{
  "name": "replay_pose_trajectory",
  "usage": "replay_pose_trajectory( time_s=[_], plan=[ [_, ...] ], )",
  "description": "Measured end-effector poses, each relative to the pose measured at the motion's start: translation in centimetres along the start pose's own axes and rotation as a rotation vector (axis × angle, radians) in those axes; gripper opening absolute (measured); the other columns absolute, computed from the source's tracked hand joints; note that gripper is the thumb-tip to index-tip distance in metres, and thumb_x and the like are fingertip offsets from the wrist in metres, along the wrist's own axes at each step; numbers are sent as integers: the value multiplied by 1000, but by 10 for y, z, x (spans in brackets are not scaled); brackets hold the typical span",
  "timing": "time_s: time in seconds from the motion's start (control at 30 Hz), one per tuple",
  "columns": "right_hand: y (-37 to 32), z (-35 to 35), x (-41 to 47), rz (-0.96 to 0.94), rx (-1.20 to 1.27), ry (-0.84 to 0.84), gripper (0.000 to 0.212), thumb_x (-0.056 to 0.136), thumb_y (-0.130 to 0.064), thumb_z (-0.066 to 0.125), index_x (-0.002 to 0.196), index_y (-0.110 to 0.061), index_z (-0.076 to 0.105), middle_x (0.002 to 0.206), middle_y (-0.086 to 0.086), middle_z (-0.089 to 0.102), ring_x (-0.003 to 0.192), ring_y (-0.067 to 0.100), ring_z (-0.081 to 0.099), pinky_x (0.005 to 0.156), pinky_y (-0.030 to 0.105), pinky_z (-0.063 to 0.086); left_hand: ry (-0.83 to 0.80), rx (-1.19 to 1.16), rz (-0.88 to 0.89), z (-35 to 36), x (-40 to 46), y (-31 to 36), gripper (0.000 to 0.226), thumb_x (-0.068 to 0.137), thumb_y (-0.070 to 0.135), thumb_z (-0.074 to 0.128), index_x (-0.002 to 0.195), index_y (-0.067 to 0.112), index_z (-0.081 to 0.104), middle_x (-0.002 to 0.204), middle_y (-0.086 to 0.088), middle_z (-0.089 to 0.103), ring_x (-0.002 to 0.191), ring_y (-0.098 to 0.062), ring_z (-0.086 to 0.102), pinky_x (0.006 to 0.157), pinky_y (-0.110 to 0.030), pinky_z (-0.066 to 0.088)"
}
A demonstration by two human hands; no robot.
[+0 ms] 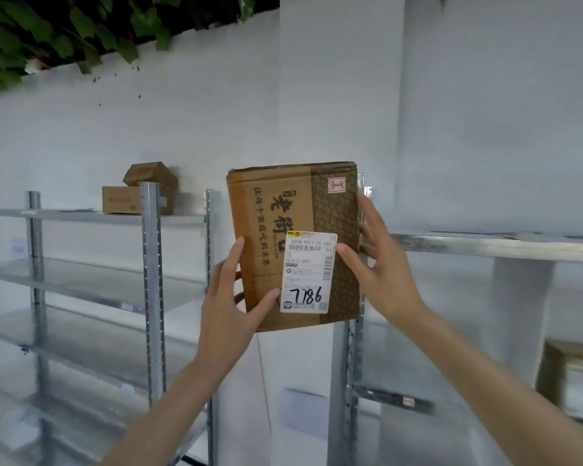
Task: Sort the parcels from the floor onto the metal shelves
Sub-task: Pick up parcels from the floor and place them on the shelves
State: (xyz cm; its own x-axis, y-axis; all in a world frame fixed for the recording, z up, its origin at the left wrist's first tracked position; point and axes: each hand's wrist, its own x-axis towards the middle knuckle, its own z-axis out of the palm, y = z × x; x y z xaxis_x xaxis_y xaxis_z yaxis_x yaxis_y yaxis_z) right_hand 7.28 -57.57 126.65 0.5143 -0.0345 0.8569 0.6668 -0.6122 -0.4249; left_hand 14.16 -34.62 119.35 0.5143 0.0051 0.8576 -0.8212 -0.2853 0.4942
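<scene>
Cardboard box [293, 243] held up at chest height, upright, between two metal shelf units, in front of white wall. White label [308, 272] w/ handwritten 7786 faces camera. Left hand [231, 297] grips lower left edge, thumb on front, fingers behind. Right hand [379, 264] grips right edge, thumb on label. Small box [137, 198] sits on top of left shelf [91, 215]. Right shelf [495, 245] top level just beside held box.

parcel [293, 247] – label "7786" | left hand [231, 307], right hand [381, 264] – both holding it
</scene>
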Motion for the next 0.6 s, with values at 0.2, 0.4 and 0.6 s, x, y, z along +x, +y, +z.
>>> replay_pose_trajectory(
  time_s=[0.2, 0.4, 0.6],
  plan=[
    [-1, -79, -30, -28, -218, -64, 79, 97, -25, 72, 155, -56, 29, 151, -18, 46, 136, 3, 50, 98, 45, 59, -69, -17, 67, 46, -8, 45, 92, 82, 42, 80, 152, 57, 20, 155, 15, 31, 128, 10, 39, 94, -42, 58],
    [-15, -158, -70, 101, -419, -177, 99, 85, -21, 85, 152, -63, 26, 169, -5, 25, 154, 14, 29, 109, 42, 53, -166, -123, 87, 95, -23, 96, 96, 79, 46, 82, 148, 63, 17, 153, 13, 34, 129, 1, 40, 103, -46, 53],
    [-48, -224, -118, 229, -638, -168, 105, 82, -21, 87, 151, -67, 22, 158, -15, 43, 140, 9, 45, 108, 40, 53, -323, -218, 142, 137, -49, 146, 101, 76, 48, 84, 147, 66, 14, 154, 8, 33, 132, -2, 36, 108, -36, 41]
  ],
)
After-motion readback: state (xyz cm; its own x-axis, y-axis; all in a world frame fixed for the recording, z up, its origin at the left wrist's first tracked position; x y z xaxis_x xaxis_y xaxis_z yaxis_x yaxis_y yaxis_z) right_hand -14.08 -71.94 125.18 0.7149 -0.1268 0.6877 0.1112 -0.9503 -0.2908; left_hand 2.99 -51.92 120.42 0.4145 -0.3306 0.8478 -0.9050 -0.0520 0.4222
